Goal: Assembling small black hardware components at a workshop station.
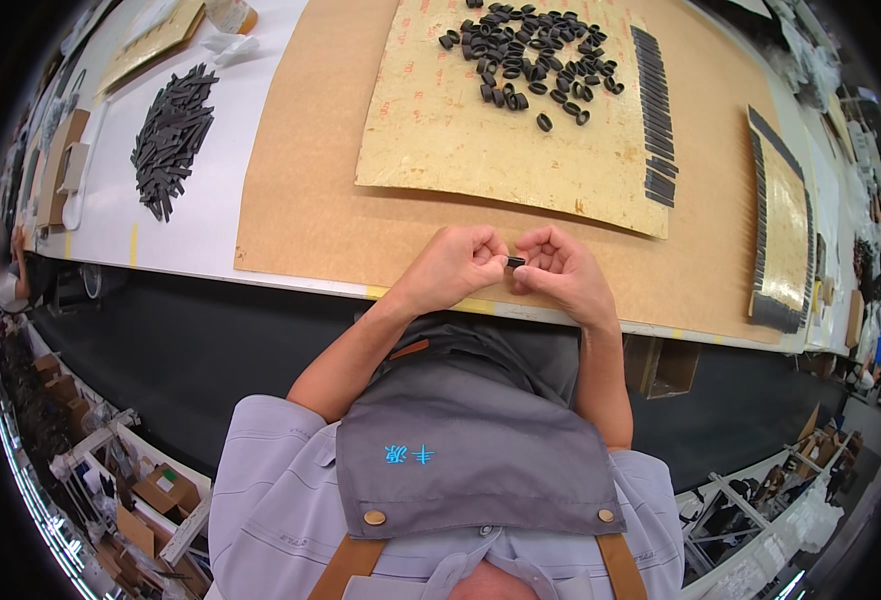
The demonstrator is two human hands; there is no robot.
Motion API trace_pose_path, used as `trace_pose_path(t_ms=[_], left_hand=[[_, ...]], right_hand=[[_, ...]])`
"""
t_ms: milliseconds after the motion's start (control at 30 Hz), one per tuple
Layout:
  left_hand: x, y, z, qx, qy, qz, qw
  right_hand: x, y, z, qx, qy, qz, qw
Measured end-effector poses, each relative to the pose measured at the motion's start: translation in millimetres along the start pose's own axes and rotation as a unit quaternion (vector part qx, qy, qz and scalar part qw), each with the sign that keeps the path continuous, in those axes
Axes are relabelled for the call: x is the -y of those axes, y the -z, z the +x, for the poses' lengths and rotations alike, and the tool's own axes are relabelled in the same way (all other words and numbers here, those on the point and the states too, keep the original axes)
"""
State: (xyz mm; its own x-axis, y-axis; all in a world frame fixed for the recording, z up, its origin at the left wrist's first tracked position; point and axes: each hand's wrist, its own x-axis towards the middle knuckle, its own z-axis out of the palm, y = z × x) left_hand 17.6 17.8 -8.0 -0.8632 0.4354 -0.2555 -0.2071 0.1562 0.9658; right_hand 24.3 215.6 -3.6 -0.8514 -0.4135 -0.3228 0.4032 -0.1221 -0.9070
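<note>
Near the table's front edge, my left hand (458, 266) and my right hand (567, 276) meet around a small black loop (516, 262). Each hand pinches it between thumb and fingertips, and the fingers hide much of its shape. Beyond my hands lies a yellowish board (501, 170) with a heap of small black oval loops (536, 65) on its far part. Short black strips (655, 95) are lined up along the board's right edge.
Brown paper (306, 150) covers the middle of the table. On the white surface at left is a pile of black strips (174, 135). A second board (786, 220) edged with dark strips lies at right. An open cardboard box (669, 367) sits below the table edge.
</note>
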Motion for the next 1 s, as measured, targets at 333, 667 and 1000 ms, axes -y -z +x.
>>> trace_pose_path(t_ms=[333,667,1000], left_hand=[[5,3,0,0.015,0.018,-0.026,0.999],[3,5,1,0.065,0.014,-0.108,0.992],[5,5,0,0.051,0.034,-0.173,0.983]], right_hand=[[8,4,-6,0.038,-0.067,-0.089,0.993],[3,-8,1,-0.048,-0.029,-0.147,0.988],[13,1,2,0.016,-0.108,-0.049,0.993]])
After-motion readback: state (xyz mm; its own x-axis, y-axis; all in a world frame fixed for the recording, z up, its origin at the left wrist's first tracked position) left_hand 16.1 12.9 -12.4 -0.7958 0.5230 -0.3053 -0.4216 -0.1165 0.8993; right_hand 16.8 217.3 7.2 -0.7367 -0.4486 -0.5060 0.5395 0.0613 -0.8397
